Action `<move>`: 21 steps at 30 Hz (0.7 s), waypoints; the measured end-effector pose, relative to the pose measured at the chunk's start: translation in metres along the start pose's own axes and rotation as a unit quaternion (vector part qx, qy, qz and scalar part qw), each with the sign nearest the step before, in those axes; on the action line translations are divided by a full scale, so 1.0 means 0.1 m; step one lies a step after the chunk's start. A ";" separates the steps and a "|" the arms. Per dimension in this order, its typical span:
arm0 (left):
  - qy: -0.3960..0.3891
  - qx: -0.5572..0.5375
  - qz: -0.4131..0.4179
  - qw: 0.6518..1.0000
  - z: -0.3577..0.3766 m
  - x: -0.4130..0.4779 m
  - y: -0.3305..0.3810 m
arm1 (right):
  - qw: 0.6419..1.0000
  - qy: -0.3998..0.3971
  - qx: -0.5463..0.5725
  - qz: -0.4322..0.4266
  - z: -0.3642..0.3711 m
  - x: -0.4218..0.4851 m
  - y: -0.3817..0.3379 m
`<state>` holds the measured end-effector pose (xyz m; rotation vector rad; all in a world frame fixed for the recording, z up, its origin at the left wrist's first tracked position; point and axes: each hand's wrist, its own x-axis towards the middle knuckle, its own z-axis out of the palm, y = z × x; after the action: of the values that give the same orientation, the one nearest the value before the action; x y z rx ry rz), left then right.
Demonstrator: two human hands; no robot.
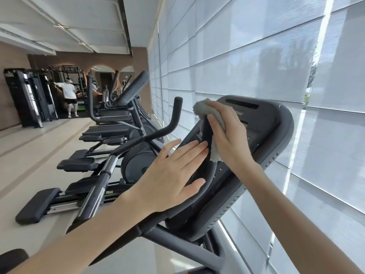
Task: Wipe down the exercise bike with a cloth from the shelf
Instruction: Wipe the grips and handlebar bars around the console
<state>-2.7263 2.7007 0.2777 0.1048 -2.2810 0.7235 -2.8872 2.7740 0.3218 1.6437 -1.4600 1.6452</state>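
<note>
We counted 2 hands, 1 cloth and 1 exercise bike console in front of us, with a row of at least 3 further machines [110, 135] running back along the window blinds [246, 62] and 1 person [69, 95] standing far off by the weight racks.

The cloth [215, 119] was grey, fluffy and crumpled, bunched at its upper end and hanging down in a narrower strip. It lay against the upper part of the console [272, 125], draped over the dark curved handlebar [205, 175] that loops in front of the panel. Its long axis ran from the upper left down toward the lower right in the tilted view.

Our right hand [227, 133] pressed on the cloth with the fingers curled over it, gripping it against the console. Our left hand [171, 175] was loose and flat, fingers spread, with the fingertips and thumb resting on the handlebar just beside the hanging end of the cloth; it grasped nothing.

The console was dark grey plastic with rounded corners, a slotted vent near its top edge and a line of small slots along its rim. Its face was tilted back toward us, its long axis slanting up and away toward the blinds.
</note>
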 end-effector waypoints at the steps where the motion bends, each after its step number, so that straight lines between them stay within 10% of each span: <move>1: 0.000 -0.002 -0.002 1.000 0.00 -0.01 0.00 | 1.000 0.008 -0.004 -0.003 0.00 -0.04 0.00; 8: -0.003 -0.006 -0.001 1.000 0.01 -0.05 -0.01 | 1.000 0.018 0.009 -0.002 0.01 -0.21 -0.01; 15: -0.005 -0.013 -0.002 1.000 0.02 -0.04 -0.01 | 0.987 -0.147 0.041 0.043 -0.20 0.33 -0.01; 21: -0.007 -0.032 -0.014 0.999 0.04 -0.05 0.02 | 0.998 -0.069 0.004 -0.001 -0.13 -0.10 -0.01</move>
<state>-2.7257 2.6997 0.2706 0.1124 -2.3085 0.6367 -2.8904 2.7890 0.3158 1.7935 -1.5170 1.5666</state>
